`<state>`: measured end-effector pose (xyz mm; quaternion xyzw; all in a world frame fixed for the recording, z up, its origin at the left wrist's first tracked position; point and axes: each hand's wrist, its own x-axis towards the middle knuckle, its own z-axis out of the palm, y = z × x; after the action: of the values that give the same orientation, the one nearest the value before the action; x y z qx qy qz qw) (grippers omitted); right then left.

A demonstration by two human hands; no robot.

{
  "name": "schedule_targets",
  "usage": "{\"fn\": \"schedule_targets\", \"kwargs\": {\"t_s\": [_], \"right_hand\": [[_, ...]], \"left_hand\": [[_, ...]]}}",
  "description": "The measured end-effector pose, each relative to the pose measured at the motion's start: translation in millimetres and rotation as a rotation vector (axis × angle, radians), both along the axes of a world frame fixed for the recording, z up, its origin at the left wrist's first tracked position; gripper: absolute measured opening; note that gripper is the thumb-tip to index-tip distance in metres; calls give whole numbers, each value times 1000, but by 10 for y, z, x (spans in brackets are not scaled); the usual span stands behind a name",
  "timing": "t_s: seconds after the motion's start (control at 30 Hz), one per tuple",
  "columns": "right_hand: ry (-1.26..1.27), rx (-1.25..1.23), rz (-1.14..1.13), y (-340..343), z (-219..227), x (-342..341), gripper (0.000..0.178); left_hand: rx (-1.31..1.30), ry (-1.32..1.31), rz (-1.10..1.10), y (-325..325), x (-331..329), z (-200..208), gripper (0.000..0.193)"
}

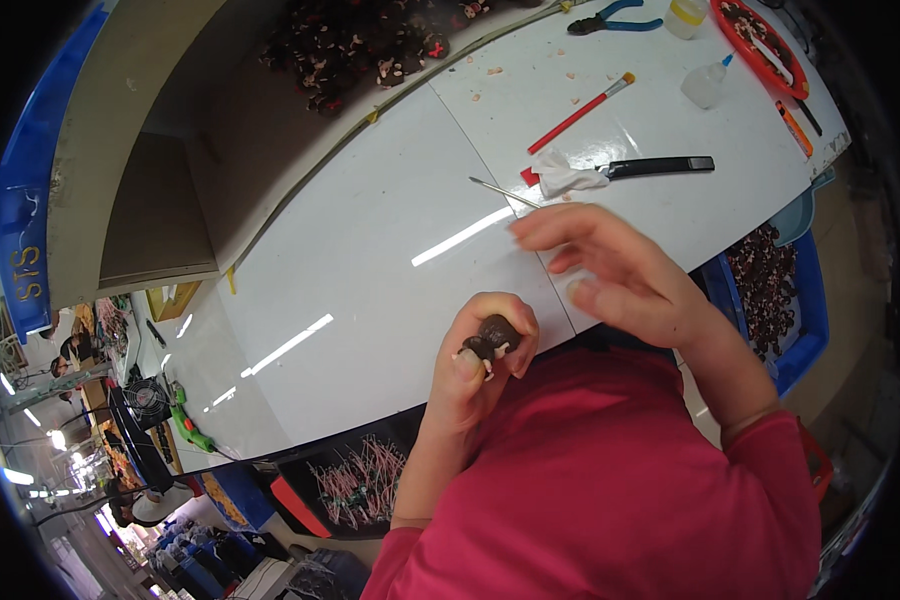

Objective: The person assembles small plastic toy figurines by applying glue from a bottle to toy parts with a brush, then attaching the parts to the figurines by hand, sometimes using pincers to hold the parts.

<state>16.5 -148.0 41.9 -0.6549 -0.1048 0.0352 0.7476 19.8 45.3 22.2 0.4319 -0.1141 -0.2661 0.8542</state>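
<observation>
My left hand point(456, 384) is closed around a small dark brown figure point(501, 334) with pale bits on it, held low over the near edge of the white table point(370, 300). The thumb presses on the figure's lower end, and its rounded end shows between thumb and fingers. To the right, my right hand point(630, 275) hovers slightly blurred above the table, fingers apart from the thumb, with nothing visible between them. By its fingertips lies a thin metal pointed tool point(504, 192); its other end is hidden behind the hand.
Beyond my right hand lie a black-handled tool point(660, 166), white tissue point(567, 177), a red brush point(580, 114), blue-handled pliers point(615, 18), a squeeze bottle point(705, 86) and a red tray point(795, 75). Brown figures point(340, 50) fill a shelf; a blue bin point(815, 325) stands right.
</observation>
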Motion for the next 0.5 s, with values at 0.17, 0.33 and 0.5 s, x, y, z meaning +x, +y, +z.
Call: {"fn": "schedule_targets", "kwargs": {"t_s": [0.17, 0.33, 0.5], "right_hand": [[266, 41, 553, 33, 128, 186, 42], [153, -190, 670, 22, 180, 326, 37], [339, -87, 723, 24, 167, 407, 30]], "left_hand": [[59, 65, -145, 69, -20, -99, 64], [73, 99, -173, 40, -16, -153, 65], [95, 98, -181, 46, -29, -132, 67]]}}
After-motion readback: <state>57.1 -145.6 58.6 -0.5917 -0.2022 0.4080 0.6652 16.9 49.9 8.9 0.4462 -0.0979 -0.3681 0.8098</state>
